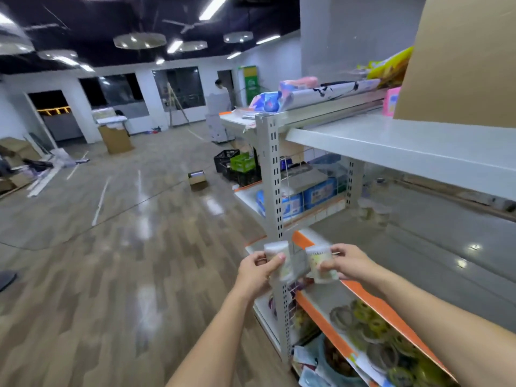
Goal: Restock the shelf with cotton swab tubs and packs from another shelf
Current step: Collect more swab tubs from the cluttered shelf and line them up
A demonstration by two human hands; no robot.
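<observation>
we carry two cotton swab packs, one pack (275,254) pinched in our left hand (258,270), the other pack (321,262) pinched in our right hand (347,261), in front of the shelf upright (272,174). they look light, crinkly and slippery, best held by the sides. the post and wire divider (296,174) crowd the way; a few tubs (372,210) sit on the middle shelf (435,219), tape rolls (371,328) below.
</observation>
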